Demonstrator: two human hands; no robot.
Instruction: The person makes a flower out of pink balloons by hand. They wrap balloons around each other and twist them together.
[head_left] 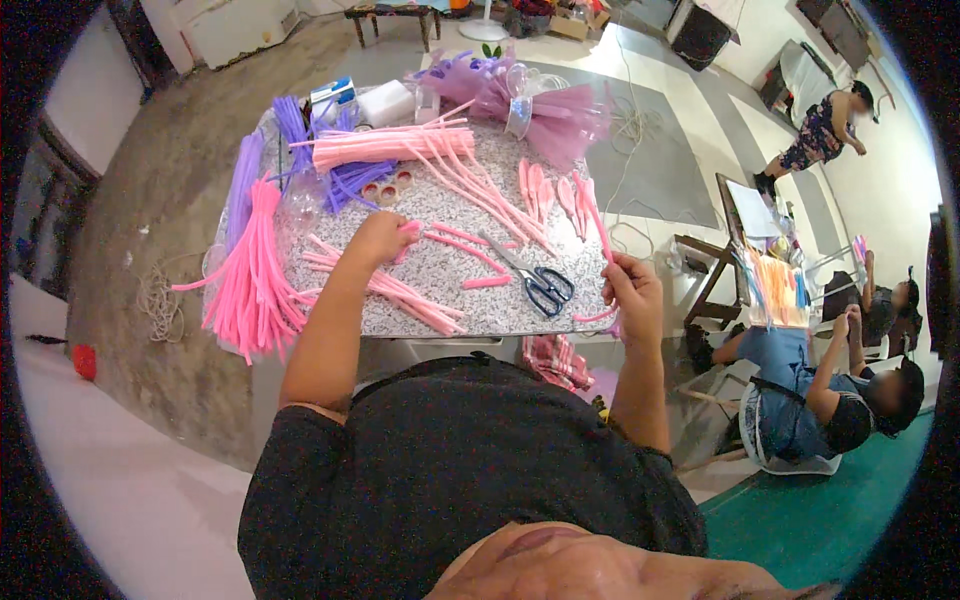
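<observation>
My left hand (382,236) rests fingers-down on the speckled table (440,275), its fingertips closed on a short pink strip (411,228) just left of the scissors (535,280), which I take as my landmark here. My right hand (630,290) hangs just right of the scissors, past the table's edge, with its fingers pinched shut on a long pink strip (598,235) that runs upward from the grip; held off the table like that, I judge, so the strip hangs free and does not tangle with the others. The two hands are well apart, the scissors lying between them, blades pointing up and left, within easy reach of either.

Left of the scissors and nearer me lies a loose sheaf of cut pink strips (400,290). Farther left, a thick pink bundle (250,285) droops over the table's edge, with a purple bundle (300,150) above it. Above the scissors sit folded pink petal shapes (550,190) (sorted by stage, it seems to me), and beyond them a tied pale-pink bundle (370,148) and purple tulle bunches (545,105). Far right of the scissors, other people sit on the floor with their own coloured strips.
</observation>
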